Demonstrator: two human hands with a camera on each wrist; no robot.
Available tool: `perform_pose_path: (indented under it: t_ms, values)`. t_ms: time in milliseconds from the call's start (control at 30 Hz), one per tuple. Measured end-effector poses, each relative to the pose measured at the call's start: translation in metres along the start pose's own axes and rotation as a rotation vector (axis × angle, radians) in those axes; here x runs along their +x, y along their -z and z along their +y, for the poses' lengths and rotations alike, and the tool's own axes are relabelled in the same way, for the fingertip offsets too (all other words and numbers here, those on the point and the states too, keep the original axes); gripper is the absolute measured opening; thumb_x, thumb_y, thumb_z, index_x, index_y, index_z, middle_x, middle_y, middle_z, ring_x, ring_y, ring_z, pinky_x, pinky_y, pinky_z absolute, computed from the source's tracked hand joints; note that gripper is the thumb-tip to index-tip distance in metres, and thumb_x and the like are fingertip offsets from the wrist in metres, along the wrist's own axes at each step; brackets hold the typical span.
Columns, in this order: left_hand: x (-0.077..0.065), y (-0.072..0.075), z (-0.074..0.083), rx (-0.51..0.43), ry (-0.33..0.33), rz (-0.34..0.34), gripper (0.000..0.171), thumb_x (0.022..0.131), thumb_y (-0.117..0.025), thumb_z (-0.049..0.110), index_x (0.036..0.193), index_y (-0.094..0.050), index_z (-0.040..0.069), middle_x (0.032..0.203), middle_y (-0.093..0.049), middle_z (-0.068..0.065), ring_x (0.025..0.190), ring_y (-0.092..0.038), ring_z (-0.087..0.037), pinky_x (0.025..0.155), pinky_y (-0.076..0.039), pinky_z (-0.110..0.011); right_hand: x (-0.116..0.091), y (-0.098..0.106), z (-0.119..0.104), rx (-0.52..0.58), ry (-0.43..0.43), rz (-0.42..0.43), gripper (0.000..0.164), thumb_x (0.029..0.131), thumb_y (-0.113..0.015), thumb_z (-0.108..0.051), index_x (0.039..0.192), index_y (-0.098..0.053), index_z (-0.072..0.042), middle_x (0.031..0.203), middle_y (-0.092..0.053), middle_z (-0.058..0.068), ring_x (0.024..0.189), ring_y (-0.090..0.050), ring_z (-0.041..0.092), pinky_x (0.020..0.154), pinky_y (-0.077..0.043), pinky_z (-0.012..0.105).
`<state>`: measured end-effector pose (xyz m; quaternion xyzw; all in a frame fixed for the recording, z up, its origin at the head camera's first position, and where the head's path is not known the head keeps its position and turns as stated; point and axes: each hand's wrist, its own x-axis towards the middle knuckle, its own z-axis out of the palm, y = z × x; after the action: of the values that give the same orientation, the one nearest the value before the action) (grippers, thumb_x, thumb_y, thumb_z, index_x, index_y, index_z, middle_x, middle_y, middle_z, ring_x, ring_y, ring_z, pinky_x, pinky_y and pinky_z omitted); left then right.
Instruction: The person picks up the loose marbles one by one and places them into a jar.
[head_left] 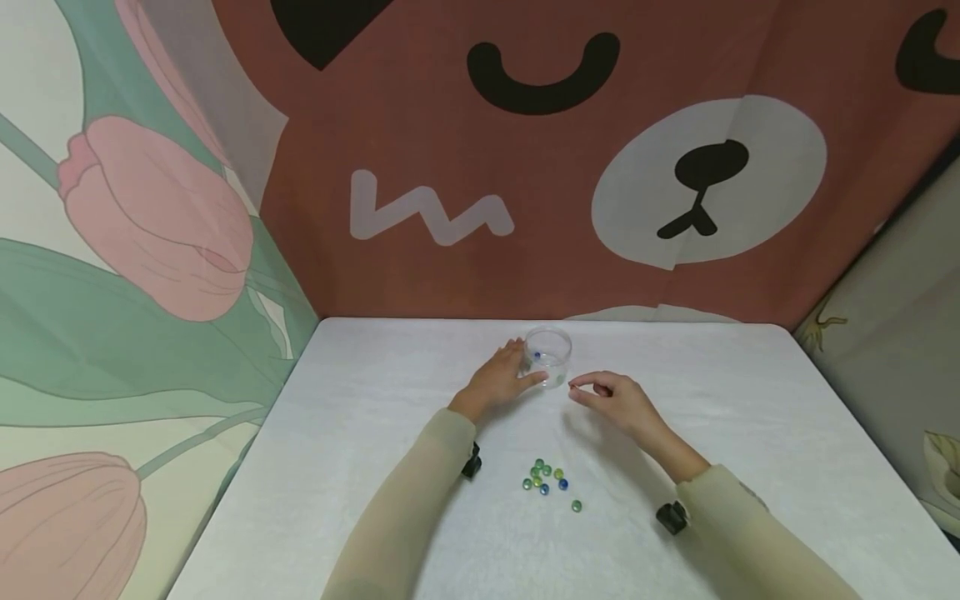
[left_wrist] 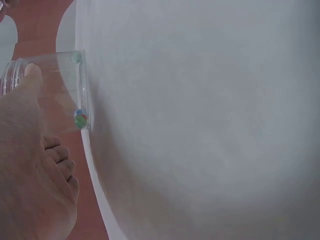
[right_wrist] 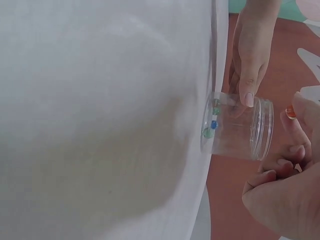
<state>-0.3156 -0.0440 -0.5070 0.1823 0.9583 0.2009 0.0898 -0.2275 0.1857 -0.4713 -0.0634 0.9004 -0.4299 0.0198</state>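
A clear plastic jar (head_left: 562, 360) stands upright near the far side of the table. My left hand (head_left: 498, 377) holds it from the left, its thumb (right_wrist: 248, 82) on the near wall and the other fingers behind. Blue and green marbles (right_wrist: 207, 133) lie on the jar's bottom. Just right of the jar, my right hand (head_left: 617, 402) pinches an orange marble (right_wrist: 291, 112) between thumb and index finger, near rim height and outside the jar. The other right fingers are curled.
A loose group of green, yellow-green and blue marbles (head_left: 547, 471) lies on the white table (head_left: 360, 467) between the forearms. One green marble (head_left: 576, 506) sits apart, nearer the front. A brown printed cloth (head_left: 420, 275) hangs behind the far table edge.
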Motion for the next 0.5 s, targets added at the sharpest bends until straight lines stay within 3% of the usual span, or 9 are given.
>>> perform_pose_path:
  t_ms: [500]
  values:
    - [-0.004,0.002,0.000,0.007,-0.018,0.007,0.093,0.097,-0.042,0.072,0.163,-0.020,0.009,0.169,-0.018,-0.006,0.157,-0.014,-0.022,0.127,-0.016,-0.037,0.017,-0.003,-0.005,0.100,-0.069,0.075,0.039,0.092,-0.074,-0.044,0.118,-0.076,-0.016,0.072,-0.046,-0.002,0.066,-0.041,0.016,0.055,-0.035,0.026]
